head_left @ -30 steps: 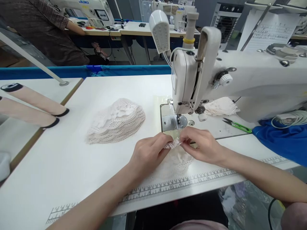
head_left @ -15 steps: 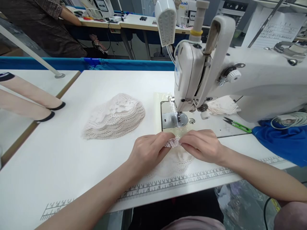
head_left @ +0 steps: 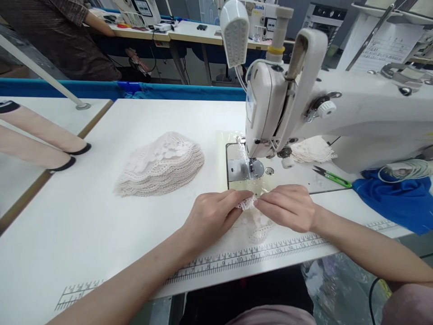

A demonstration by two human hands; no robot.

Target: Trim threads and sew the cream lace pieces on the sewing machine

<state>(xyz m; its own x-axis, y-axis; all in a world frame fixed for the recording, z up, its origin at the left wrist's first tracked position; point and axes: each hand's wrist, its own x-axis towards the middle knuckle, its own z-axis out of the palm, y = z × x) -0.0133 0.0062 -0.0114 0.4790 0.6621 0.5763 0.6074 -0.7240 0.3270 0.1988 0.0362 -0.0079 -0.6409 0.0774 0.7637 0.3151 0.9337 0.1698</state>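
A whitish piece of lace (head_left: 260,231) hangs between my hands, just in front of the needle plate (head_left: 241,169) of a white sewing machine (head_left: 270,106). My left hand (head_left: 216,211) pinches the lace's upper edge between thumb and fingers. Close by on the right, my right hand (head_left: 291,208) grips the same edge with its fingertips. The lace's lower part lies over the table near the printed ruler (head_left: 243,261). The fingertips cover some of the held edge. Above and behind the hands is the presser foot (head_left: 252,165), apart from the lace.
Left of the machine is a stack of scalloped lace pieces (head_left: 162,167). More lace (head_left: 313,149) lies under the machine arm, near green thread snips (head_left: 334,178) and blue cloth (head_left: 394,198). Two sleeve-like tubes (head_left: 40,131) lie far left. Another person (head_left: 64,40) is at the back left.
My left hand has shifted slightly right along the lace edge, closer to my right hand. Less of the edge shows between them, and the hanging lace looks narrower.
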